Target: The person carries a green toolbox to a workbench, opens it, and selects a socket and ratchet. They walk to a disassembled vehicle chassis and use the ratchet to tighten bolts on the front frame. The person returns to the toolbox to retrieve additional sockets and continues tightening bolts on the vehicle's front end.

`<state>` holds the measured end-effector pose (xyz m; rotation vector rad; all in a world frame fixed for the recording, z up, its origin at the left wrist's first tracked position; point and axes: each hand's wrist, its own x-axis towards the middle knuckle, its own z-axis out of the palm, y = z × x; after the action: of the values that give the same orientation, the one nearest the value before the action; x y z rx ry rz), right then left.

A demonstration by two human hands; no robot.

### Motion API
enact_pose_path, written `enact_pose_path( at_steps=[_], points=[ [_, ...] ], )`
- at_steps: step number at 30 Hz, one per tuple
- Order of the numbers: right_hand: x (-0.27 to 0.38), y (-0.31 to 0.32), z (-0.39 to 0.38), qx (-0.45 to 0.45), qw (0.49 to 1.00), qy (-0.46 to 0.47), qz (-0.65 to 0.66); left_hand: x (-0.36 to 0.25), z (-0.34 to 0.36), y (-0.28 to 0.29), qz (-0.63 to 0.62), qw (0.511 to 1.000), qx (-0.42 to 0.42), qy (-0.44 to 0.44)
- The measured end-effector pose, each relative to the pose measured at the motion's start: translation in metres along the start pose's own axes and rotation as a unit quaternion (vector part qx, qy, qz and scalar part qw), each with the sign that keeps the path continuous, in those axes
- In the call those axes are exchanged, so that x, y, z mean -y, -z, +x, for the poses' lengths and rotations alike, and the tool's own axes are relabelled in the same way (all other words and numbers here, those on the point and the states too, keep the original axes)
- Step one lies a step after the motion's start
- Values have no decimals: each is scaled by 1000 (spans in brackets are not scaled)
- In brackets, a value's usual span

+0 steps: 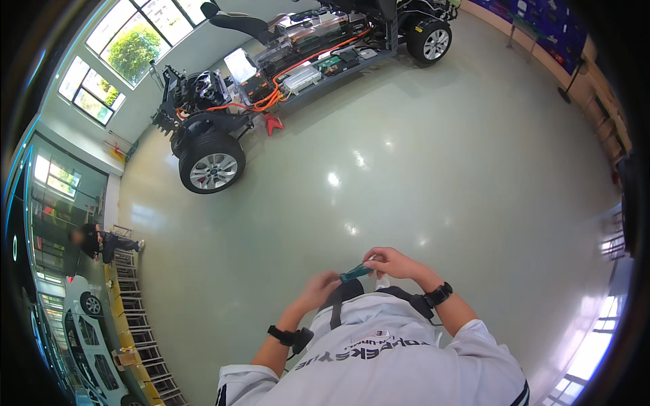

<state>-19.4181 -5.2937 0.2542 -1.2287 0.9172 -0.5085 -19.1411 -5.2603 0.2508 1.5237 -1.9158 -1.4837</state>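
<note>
My left hand [321, 287] and my right hand [393, 262] are in front of my body at the lower middle. Both hold a small, elongated dark teal object [354, 272], one hand at each end, with fingers closed on it; its exact kind is too small to make out. My wrists carry black bands, and dark straps and pouches show at my waist below the hands.
An exposed car chassis [301, 79] with orange cables and wheels stands ahead, a red stand [273, 125] under it. A person [108, 242] sits at the left near yellow-edged metal racks [132, 311] and a white car [91, 338]. A display board [528, 27] lines the right wall.
</note>
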Motion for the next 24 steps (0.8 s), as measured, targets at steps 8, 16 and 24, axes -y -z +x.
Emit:
enact_pose_path(
  at_steps=[8, 16, 24],
  points=[
    [113, 180, 241, 37, 970, 55, -236, -14, 252, 131, -91, 993, -26, 68],
    [153, 390, 347, -161, 985, 11, 54, -154, 558, 248, 89, 984, 144, -49],
    [184, 585, 513, -76, 987, -74, 120, -192, 793, 308, 144, 981, 111, -64]
  ],
)
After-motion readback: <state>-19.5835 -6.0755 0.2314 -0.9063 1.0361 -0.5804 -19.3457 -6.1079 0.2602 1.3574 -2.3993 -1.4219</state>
